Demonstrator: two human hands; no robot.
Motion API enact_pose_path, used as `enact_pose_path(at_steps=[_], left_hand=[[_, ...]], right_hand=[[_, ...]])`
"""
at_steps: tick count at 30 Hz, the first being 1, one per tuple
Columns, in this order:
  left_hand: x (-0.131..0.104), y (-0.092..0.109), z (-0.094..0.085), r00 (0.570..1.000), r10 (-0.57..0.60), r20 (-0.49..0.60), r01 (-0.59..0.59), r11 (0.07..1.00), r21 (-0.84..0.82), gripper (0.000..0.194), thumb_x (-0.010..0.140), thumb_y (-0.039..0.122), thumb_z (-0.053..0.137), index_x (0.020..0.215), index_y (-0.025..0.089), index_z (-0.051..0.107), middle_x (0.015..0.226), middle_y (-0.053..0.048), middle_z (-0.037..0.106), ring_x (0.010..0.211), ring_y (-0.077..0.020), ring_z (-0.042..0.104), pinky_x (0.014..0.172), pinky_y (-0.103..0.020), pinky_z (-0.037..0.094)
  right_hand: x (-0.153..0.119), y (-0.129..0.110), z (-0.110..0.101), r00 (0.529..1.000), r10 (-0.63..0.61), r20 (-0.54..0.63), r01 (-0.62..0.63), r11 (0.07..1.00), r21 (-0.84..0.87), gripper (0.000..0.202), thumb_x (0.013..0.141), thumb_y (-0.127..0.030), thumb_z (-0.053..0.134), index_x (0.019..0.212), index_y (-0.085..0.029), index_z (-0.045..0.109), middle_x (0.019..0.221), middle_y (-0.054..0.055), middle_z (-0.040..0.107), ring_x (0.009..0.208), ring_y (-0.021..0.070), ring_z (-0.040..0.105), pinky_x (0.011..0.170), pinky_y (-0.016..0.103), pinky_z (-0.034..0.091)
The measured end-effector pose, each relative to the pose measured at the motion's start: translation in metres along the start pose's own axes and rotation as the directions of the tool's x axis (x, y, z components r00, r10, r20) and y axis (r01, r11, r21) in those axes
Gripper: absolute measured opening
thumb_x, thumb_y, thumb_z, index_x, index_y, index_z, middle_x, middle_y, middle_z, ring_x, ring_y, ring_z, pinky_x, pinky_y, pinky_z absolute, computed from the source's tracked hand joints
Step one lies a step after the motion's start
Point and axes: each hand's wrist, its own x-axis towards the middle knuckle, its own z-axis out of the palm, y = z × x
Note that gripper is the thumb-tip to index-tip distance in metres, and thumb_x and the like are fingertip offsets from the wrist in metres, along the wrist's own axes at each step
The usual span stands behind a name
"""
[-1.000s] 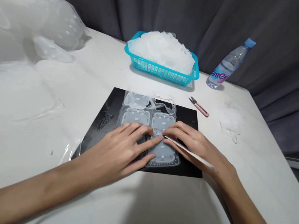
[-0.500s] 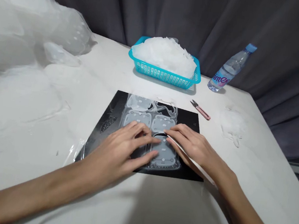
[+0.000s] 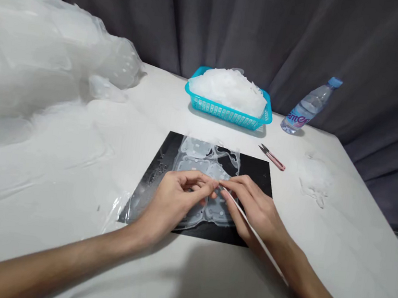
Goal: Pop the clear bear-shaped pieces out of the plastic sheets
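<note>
A translucent moulded sheet (image 3: 199, 148) with rounded panels lies on a black mat (image 3: 152, 172). Over its middle, my left hand (image 3: 182, 195) is closed, thumb and forefinger pinched together at the tip of a slim white tool; whatever they pinch is too small to make out. My right hand (image 3: 255, 206) grips this long, thin white tool (image 3: 257, 236), which slants from the fingertips back past the wrist. Both hands' fingertips meet above the sheet and cover part of its panels. One upper right panel opening of the sheet shows the black mat through it.
Behind the mat stands a turquoise basket (image 3: 225, 114) heaped with white translucent pieces (image 3: 228, 89). Pink-handled thread snips (image 3: 273, 158), a water bottle (image 3: 309, 109) and a small pile of clear scraps (image 3: 315, 175) are on the right. A large mass of translucent sheets (image 3: 43, 62) fills the left.
My left hand's spread thumb and forefinger have closed into a pinch at the tool's tip. The sheet's near edge has shifted on the mat. The whole view has moved slightly.
</note>
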Motion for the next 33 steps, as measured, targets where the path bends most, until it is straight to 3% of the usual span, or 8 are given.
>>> enact_pose_path(at_steps=[8,11,16,21,24,28,31,33], left_hand=[[-0.002,-0.003,0.002,0.998,-0.056,0.005,0.056,0.998,0.01,0.014,0.071,0.024,0.068,0.06,0.016,0.067,0.054,0.004,0.053,0.053,-0.0099,0.046,0.053,-0.022,0.035],[0.0,-0.001,-0.001,0.995,-0.067,0.073,0.063,0.996,0.057,0.016,0.073,0.026,0.068,0.06,0.015,0.067,0.055,0.002,0.059,0.055,-0.0105,0.049,0.054,-0.021,0.037],[0.007,0.002,-0.014,0.974,-0.12,0.194,0.097,0.988,0.124,0.017,0.078,0.029,0.07,0.068,0.016,0.069,0.058,0.0,0.064,0.054,-0.012,0.055,0.048,-0.019,0.041],[0.011,0.004,-0.021,0.972,-0.127,0.196,0.142,0.988,-0.066,0.037,0.082,0.051,0.08,0.08,0.017,0.066,0.059,0.003,0.059,0.053,-0.0151,0.062,0.042,-0.02,0.049],[0.013,0.005,-0.019,0.92,-0.17,0.354,0.238,0.958,-0.159,0.051,0.095,0.062,0.065,0.094,0.012,0.074,0.081,-0.01,0.075,0.075,-0.0224,0.075,0.053,-0.025,0.058],[0.015,0.005,-0.021,0.898,-0.163,0.409,0.261,0.945,-0.195,0.039,0.096,0.048,0.073,0.1,0.01,0.078,0.098,-0.014,0.081,0.091,-0.0214,0.077,0.072,-0.024,0.061],[0.015,0.005,-0.026,0.886,-0.176,0.428,0.29,0.932,-0.216,0.034,0.098,0.043,0.073,0.11,0.012,0.08,0.109,-0.013,0.082,0.099,-0.0204,0.076,0.083,-0.025,0.06],[0.014,0.006,-0.028,0.885,-0.164,0.436,0.288,0.928,-0.237,0.033,0.1,0.041,0.071,0.116,0.014,0.08,0.117,-0.012,0.08,0.106,-0.0207,0.075,0.093,-0.027,0.059]], right_hand=[[0.015,0.043,-0.008,0.952,0.239,-0.193,-0.258,0.962,-0.084,0.021,0.109,-0.022,0.044,0.112,-0.019,0.064,0.102,0.011,0.068,0.094,0.0255,0.068,0.09,0.044,0.055],[0.02,0.058,-0.022,0.94,0.31,-0.146,-0.306,0.951,0.05,0.018,0.108,-0.027,0.049,0.108,-0.021,0.066,0.097,0.007,0.069,0.091,0.0236,0.068,0.09,0.041,0.053],[0.013,0.043,-0.035,0.948,0.314,-0.057,-0.296,0.932,0.209,0.018,0.107,-0.028,0.053,0.113,-0.023,0.07,0.109,0.006,0.071,0.101,0.022,0.068,0.092,0.037,0.053],[0.005,0.021,-0.031,0.974,0.226,-0.004,-0.216,0.939,0.268,0.019,0.107,-0.023,0.056,0.12,-0.023,0.069,0.113,0.007,0.07,0.107,0.0195,0.067,0.097,0.033,0.052],[0.004,0.008,-0.026,0.984,0.133,0.121,-0.169,0.909,0.381,0.024,0.106,-0.022,0.056,0.127,-0.023,0.069,0.114,0.008,0.068,0.102,0.018,0.067,0.092,0.031,0.054],[0.003,0.004,-0.036,0.963,0.1,0.25,-0.211,0.858,0.468,0.024,0.105,-0.022,0.059,0.126,-0.024,0.071,0.111,0.006,0.071,0.097,0.0172,0.068,0.086,0.029,0.054],[0.003,0.014,-0.05,0.975,0.164,0.147,-0.21,0.894,0.396,0.022,0.107,-0.028,0.055,0.114,-0.024,0.076,0.104,0.005,0.07,0.097,0.019,0.066,0.089,0.033,0.052],[0.002,0.023,-0.053,0.979,0.203,0.013,-0.197,0.931,0.308,0.039,0.112,-0.035,0.042,0.098,-0.024,0.077,0.104,0.006,0.07,0.102,0.0215,0.064,0.102,0.04,0.045]])
